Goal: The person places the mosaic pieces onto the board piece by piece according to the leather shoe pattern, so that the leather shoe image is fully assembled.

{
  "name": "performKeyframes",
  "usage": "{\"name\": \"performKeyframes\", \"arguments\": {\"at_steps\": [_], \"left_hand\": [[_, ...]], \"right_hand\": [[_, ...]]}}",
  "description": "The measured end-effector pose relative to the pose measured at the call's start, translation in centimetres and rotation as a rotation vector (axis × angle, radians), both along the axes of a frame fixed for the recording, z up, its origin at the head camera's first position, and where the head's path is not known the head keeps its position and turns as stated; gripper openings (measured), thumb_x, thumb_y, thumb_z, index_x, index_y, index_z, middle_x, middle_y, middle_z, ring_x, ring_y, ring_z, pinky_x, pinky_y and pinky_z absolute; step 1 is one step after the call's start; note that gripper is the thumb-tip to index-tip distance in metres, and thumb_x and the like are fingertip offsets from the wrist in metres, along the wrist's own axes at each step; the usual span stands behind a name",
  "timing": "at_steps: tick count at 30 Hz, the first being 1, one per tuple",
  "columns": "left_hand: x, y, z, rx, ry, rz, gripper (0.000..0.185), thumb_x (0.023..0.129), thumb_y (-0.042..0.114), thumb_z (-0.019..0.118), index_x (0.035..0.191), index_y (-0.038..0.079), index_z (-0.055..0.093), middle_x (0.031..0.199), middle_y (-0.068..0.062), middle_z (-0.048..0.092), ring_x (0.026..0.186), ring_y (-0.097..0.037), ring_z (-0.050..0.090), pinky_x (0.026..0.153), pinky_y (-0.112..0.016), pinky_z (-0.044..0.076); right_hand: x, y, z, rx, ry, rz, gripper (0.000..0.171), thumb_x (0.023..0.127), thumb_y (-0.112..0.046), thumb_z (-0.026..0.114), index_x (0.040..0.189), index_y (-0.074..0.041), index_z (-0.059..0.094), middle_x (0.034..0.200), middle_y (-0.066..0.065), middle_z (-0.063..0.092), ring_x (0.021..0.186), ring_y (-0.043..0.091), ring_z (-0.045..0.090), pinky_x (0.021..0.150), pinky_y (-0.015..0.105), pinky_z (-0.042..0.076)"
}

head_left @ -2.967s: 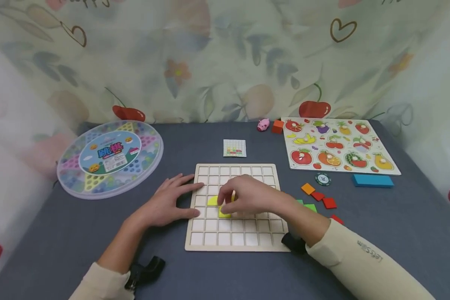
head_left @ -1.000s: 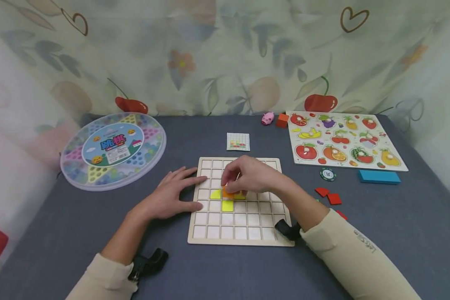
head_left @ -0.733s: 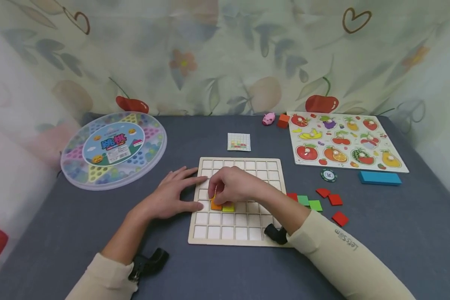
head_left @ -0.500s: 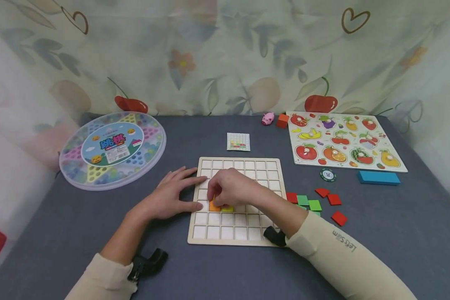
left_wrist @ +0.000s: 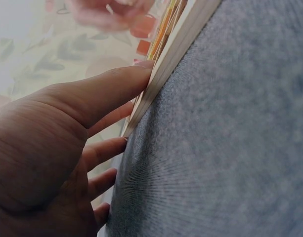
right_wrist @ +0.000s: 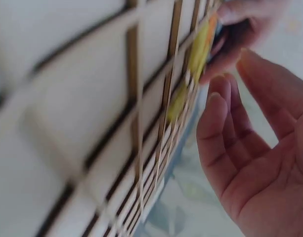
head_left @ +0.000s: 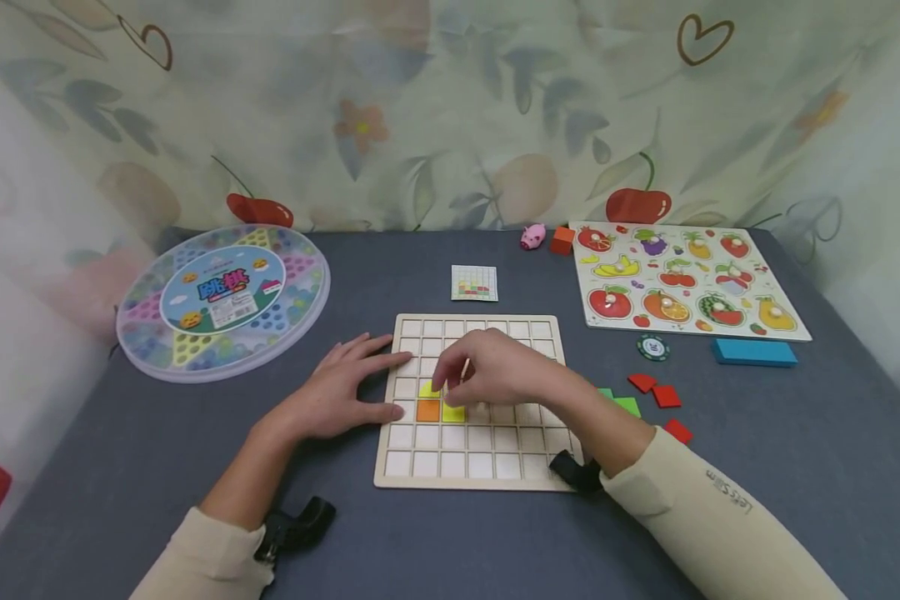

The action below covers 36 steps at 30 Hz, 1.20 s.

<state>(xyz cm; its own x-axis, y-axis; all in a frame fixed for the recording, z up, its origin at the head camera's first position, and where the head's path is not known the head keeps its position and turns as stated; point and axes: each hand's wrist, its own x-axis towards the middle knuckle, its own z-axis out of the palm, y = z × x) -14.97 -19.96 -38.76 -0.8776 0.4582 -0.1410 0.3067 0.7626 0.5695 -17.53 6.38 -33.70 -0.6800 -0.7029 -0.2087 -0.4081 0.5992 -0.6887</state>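
My left hand point(head_left: 337, 396) rests at the left edge of a wooden grid board point(head_left: 474, 483), fingers spread and thumb touching the rim. Over the middle of the board hovers my right hand point(head_left: 498, 371), with thumb and fingertips apart and nothing between them in the right wrist view. An orange tile point(head_left: 427, 411) lies in a cell, beside a yellow tile point(head_left: 453, 413) and below another yellow tile point(head_left: 428, 390). The right hand covers some cells behind it. Also visible in the right wrist view is a yellow tile point(right_wrist: 177, 103) on the grid.
Red tiles point(head_left: 666, 396) and green tiles point(head_left: 627, 406) lie right of the board, partly behind the right forearm. Beyond are a poker chip point(head_left: 653, 347), blue block point(head_left: 755, 352), fruit puzzle point(head_left: 678, 279), pink pig point(head_left: 533, 237), orange cube point(head_left: 562, 241), pattern card point(head_left: 474, 283) and round game box point(head_left: 221, 367).
An orange tile went from the table at right into a cell left of a yellow tile. My right hand has let go of it and moved up and right. The left hand stays put.
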Motion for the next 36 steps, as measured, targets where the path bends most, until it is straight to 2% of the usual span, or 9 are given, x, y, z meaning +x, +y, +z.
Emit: {"name": "performKeyframes", "arguments": {"at_steps": [6,13,17,22,26,31,36], "left_hand": [[0.0,-0.2,0.0,0.001,-0.006,0.001,0.074,0.091,0.042,0.078,0.156,0.023,0.049,0.17,-0.013,0.027,0.159,-0.046,0.01,0.125,-0.067,0.004],[0.1,-0.5,0.0,0.008,-0.002,0.003,0.074,0.091,0.041,0.078,0.156,0.023,0.049,0.17,-0.014,0.027,0.159,-0.046,0.01,0.125,-0.067,0.004],[0.2,-0.5,0.0,0.006,-0.003,0.008,0.074,0.091,0.042,0.078,0.156,0.023,0.049,0.17,-0.013,0.027,0.159,-0.045,0.01,0.125,-0.068,0.004],[0.3,-0.3,-0.2,0.006,-0.005,0.007,0.074,0.091,0.044,0.078,0.156,0.024,0.049,0.171,-0.012,0.027,0.159,-0.046,0.01,0.124,-0.068,0.004],[0.3,-0.2,-0.2,0.011,-0.005,0.003,0.074,0.091,0.044,0.078,0.156,0.024,0.049,0.171,-0.012,0.027,0.159,-0.045,0.01,0.124,-0.068,0.004],[0.3,-0.1,-0.1,0.012,-0.005,0.006,0.074,0.091,0.042,0.078,0.156,0.023,0.049,0.171,-0.012,0.027,0.159,-0.045,0.01,0.125,-0.067,0.003],[0.3,-0.1,-0.1,0.012,-0.002,0.004,0.074,0.091,0.041,0.078,0.156,0.023,0.049,0.171,-0.013,0.027,0.159,-0.045,0.01,0.125,-0.067,0.003]], "right_hand": [[-0.3,4.2,0.4,-0.012,-0.047,-0.075,0.016,0.092,-0.012,0.075,0.106,-0.015,0.08,0.092,-0.004,0.072,0.088,0.017,0.065,0.078,0.032,0.055],[-0.4,8.7,0.4,0.015,-0.029,-0.156,0.017,0.092,-0.015,0.077,0.109,-0.013,0.079,0.101,0.0,0.074,0.092,0.018,0.065,0.081,0.035,0.055],[0.2,10.9,0.3,0.041,-0.045,-0.199,0.016,0.092,-0.017,0.079,0.108,-0.012,0.077,0.098,0.0,0.072,0.089,0.018,0.064,0.08,0.033,0.055],[1.4,13.2,-0.3,0.088,-0.052,-0.176,0.016,0.091,-0.017,0.08,0.105,-0.011,0.077,0.091,-0.003,0.072,0.082,0.015,0.063,0.075,0.027,0.055],[2.5,14.2,-0.7,0.169,0.021,-0.157,0.015,0.089,-0.019,0.082,0.101,-0.012,0.077,0.086,-0.007,0.07,0.078,0.01,0.061,0.071,0.026,0.054],[3.5,14.3,-0.9,0.272,0.135,-0.182,0.018,0.084,-0.021,0.086,0.097,-0.013,0.077,0.083,-0.007,0.066,0.077,0.01,0.056,0.068,0.029,0.051],[4.2,14.0,-1.1,0.295,0.163,-0.19,0.02,0.081,-0.021,0.089,0.093,-0.015,0.074,0.087,-0.003,0.062,0.076,0.012,0.054,0.066,0.029,0.048]]}}
